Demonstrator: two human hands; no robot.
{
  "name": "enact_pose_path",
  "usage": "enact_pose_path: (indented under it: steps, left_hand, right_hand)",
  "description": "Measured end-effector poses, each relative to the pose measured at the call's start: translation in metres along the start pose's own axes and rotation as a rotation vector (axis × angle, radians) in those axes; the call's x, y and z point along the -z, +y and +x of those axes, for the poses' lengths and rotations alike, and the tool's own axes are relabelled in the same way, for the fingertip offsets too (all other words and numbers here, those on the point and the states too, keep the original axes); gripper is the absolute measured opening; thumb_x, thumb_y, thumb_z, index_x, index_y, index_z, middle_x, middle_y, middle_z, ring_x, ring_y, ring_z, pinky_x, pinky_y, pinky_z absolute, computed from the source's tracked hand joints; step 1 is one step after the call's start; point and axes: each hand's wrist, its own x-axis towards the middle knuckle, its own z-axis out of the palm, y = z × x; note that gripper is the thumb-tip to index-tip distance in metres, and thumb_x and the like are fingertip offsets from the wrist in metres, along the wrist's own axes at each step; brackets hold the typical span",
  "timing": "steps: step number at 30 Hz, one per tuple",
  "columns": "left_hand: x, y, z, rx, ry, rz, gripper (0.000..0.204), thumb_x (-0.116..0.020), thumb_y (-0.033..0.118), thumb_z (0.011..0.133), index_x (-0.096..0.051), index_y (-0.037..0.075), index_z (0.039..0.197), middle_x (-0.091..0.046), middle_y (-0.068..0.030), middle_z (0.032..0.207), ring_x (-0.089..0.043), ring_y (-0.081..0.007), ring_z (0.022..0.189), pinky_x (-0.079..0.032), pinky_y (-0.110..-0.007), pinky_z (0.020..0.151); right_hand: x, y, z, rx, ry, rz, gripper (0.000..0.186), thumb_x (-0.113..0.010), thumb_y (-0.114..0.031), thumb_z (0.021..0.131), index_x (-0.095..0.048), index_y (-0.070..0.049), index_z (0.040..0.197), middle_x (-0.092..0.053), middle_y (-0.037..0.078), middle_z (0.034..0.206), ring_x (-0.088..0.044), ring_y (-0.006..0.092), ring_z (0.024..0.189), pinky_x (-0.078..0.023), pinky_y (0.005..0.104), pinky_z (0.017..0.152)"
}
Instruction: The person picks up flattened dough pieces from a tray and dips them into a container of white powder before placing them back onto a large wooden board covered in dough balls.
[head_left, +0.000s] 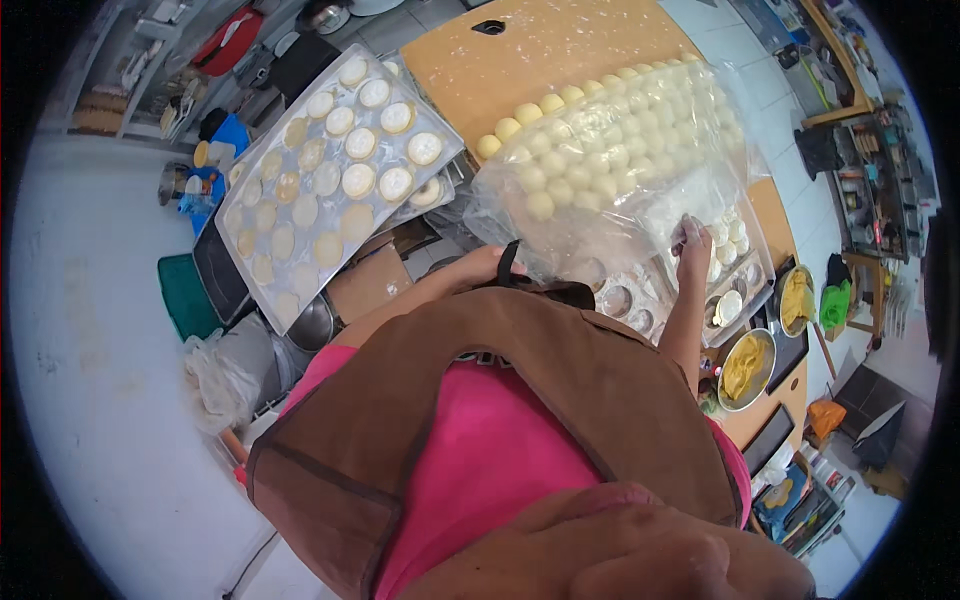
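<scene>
My right hand (691, 240), dusted white, is over a floured tray (762, 268) on the table. Its fingers are bunched together, and what they hold, if anything, is too small to make out. White floured dough balls (720, 250) lie just right of it. Many yellow dough balls (560, 150) sit in rows beyond, partly under a clear plastic sheet (520, 235). At my waist, my left hand (488, 264) is beside a black strap (508, 262) of my brown apron (610, 400); its fingers are mostly hidden. A round metal cutter (727, 308) stands near the tray's front.
To the left, a large tray (290, 318) carries rows of flat dough rounds (360, 180), several floured white. Two bowls of yellow filling (742, 368) stand at the right table edge. The wooden table (440, 60) extends behind the dough balls. Shelves (860, 180) line the right.
</scene>
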Motion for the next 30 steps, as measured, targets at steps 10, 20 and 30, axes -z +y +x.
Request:
enact_pose_path:
  steps: [10, 20, 30]
  left_hand:
    - [-0.009, 0.0, -0.009, -0.069, -0.033, 0.16, 0.029, -0.072, 0.029, 0.078, -0.068, 0.001, 0.082, -0.063, -0.0035, 0.076, -0.057, -0.012, 0.073, -0.044, -0.028, 0.067]
    - [-0.022, 0.011, -0.013, -0.294, -0.185, 0.186, 0.022, -0.066, 0.025, 0.086, -0.067, 0.003, 0.09, -0.064, -0.0023, 0.08, -0.057, -0.011, 0.076, -0.044, -0.027, 0.07]
    - [-0.003, -0.031, 0.024, -0.092, -0.03, 0.105, 0.033, -0.068, 0.034, 0.079, -0.069, 0.001, 0.08, -0.065, -0.0033, 0.075, -0.057, -0.0124, 0.069, -0.045, -0.027, 0.065]
  right_hand:
    - [0.01, -0.016, -0.018, 0.057, 0.039, 0.026, 0.024, -0.057, -0.023, 0.09, -0.056, -0.009, 0.071, -0.05, -0.002, 0.059, -0.043, 0.0063, 0.048, -0.031, 0.022, 0.042]
    - [0.027, -0.034, -0.015, 0.166, 0.1, 0.13, 0.019, -0.057, -0.021, 0.089, -0.058, -0.009, 0.074, -0.051, -0.002, 0.062, -0.042, 0.0052, 0.05, -0.032, 0.0209, 0.043]
    - [0.051, 0.039, 0.002, -0.006, -0.002, -0.659, 0.032, -0.059, -0.028, 0.087, -0.056, -0.006, 0.065, -0.054, 0.007, 0.057, -0.053, 0.0222, 0.054, -0.042, 0.0326, 0.052]
